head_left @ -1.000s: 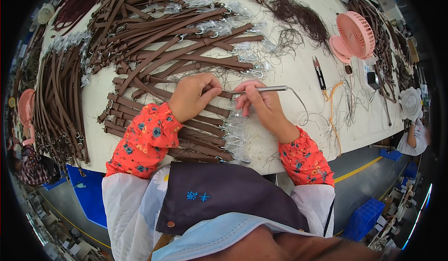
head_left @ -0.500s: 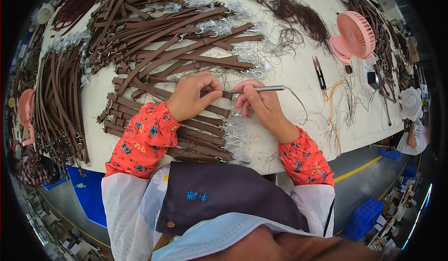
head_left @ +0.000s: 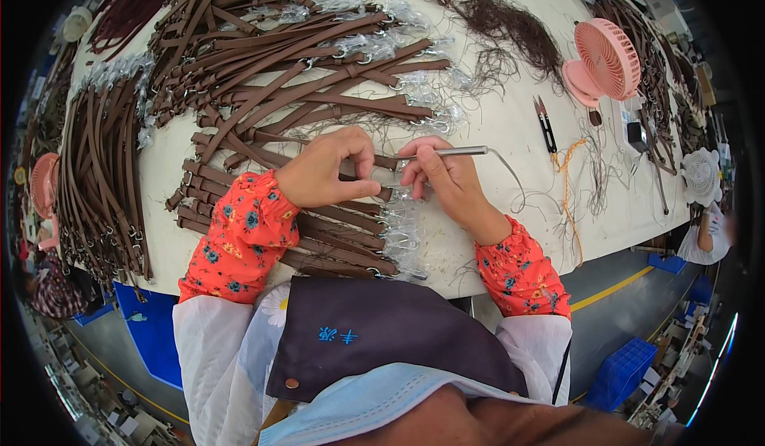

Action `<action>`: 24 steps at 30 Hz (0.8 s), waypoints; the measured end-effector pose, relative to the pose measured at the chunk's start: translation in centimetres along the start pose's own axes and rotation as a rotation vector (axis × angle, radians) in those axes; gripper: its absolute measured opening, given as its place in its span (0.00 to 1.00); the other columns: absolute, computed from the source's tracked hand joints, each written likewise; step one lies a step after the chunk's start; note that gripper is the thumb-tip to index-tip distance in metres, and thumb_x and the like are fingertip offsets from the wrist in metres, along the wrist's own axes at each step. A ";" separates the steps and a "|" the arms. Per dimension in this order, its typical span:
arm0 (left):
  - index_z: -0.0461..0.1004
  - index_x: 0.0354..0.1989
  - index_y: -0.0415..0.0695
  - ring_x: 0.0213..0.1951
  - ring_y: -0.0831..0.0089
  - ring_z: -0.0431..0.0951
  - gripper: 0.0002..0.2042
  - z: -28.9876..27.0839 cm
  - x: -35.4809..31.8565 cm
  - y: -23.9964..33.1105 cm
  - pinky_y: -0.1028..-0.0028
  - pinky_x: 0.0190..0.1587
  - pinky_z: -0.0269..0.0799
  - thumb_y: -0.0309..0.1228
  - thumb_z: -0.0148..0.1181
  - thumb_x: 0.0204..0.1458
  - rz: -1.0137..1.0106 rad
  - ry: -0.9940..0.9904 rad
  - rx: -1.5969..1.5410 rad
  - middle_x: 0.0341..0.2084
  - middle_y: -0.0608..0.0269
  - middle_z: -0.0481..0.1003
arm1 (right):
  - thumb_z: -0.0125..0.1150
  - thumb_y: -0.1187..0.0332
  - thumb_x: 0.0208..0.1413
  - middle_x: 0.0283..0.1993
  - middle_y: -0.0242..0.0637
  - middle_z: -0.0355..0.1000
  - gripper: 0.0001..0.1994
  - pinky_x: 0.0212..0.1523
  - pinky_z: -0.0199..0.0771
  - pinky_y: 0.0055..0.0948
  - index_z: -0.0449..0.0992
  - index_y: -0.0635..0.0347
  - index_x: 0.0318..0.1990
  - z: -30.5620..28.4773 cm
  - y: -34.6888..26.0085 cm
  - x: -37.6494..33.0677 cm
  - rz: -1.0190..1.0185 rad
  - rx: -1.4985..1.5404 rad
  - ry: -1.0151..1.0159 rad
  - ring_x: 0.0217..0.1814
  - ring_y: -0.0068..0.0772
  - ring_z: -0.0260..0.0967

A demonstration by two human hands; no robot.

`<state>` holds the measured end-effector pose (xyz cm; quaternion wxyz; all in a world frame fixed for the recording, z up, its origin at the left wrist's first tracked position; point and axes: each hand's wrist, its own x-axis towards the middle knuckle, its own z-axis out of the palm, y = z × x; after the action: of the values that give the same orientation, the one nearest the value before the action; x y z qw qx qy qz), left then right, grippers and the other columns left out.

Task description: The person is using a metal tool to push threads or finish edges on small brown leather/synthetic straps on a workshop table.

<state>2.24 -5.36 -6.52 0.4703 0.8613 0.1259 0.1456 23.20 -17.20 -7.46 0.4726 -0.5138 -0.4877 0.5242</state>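
Left hand (head_left: 325,176) pinches brown strap (head_left: 362,195) end flat on white table (head_left: 510,207), steadying it; right hand (head_left: 443,179) grips corded metal pen tool (head_left: 454,152), tip toward strap end

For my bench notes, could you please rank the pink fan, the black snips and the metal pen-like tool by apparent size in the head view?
1. pink fan
2. metal pen-like tool and black snips: look alike in length, so unranked.
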 end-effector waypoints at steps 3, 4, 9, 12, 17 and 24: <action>0.72 0.30 0.39 0.28 0.71 0.71 0.08 1.0 0.2 0.6 0.75 0.34 0.68 0.23 0.66 0.45 -0.080 0.159 0.011 0.31 0.62 0.68 | 0.42 0.54 0.68 0.26 0.30 0.73 0.20 0.22 0.63 0.17 0.73 0.62 0.44 0.0 0.1 0.0 0.000 0.007 -0.003 0.22 0.16 0.67; 0.71 0.31 0.39 0.28 0.71 0.71 0.08 1.2 0.2 0.7 0.73 0.31 0.68 0.24 0.65 0.45 -0.124 0.217 -0.031 0.29 0.61 0.67 | 0.42 0.54 0.68 0.26 0.30 0.73 0.20 0.22 0.63 0.17 0.73 0.62 0.44 0.0 0.0 0.0 -0.001 0.007 -0.004 0.22 0.16 0.67; 0.71 0.33 0.38 0.29 0.73 0.71 0.06 1.5 0.1 -0.1 0.74 0.33 0.69 0.20 0.62 0.47 -0.119 0.174 0.066 0.33 0.60 0.68 | 0.42 0.54 0.68 0.25 0.30 0.73 0.20 0.22 0.63 0.17 0.74 0.62 0.42 -0.1 0.2 0.0 -0.019 -0.014 -0.024 0.22 0.16 0.67; 0.72 0.34 0.38 0.30 0.74 0.71 0.06 1.4 0.1 0.0 0.76 0.34 0.69 0.18 0.60 0.48 -0.154 0.160 0.036 0.35 0.60 0.70 | 0.42 0.54 0.68 0.25 0.30 0.73 0.20 0.22 0.63 0.17 0.74 0.63 0.42 -0.1 0.2 0.1 -0.020 -0.019 -0.029 0.22 0.16 0.67; 0.71 0.34 0.38 0.31 0.74 0.71 0.06 1.6 0.2 0.0 0.76 0.34 0.69 0.18 0.59 0.49 -0.111 0.244 0.045 0.35 0.60 0.70 | 0.42 0.54 0.68 0.25 0.31 0.73 0.21 0.22 0.64 0.18 0.74 0.63 0.42 -0.1 0.2 0.1 -0.027 -0.022 -0.032 0.21 0.17 0.67; 0.70 0.34 0.39 0.29 0.70 0.71 0.06 1.8 0.1 0.0 0.74 0.34 0.69 0.18 0.58 0.49 -0.085 0.193 0.130 0.34 0.59 0.69 | 0.42 0.53 0.68 0.24 0.31 0.73 0.21 0.22 0.64 0.18 0.74 0.63 0.42 0.0 0.1 0.0 -0.022 -0.027 -0.031 0.21 0.17 0.67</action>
<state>2.99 -6.70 -7.40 0.4048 0.8658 0.2161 0.1996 23.22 -17.18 -7.60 0.4639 -0.5063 -0.5077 0.5203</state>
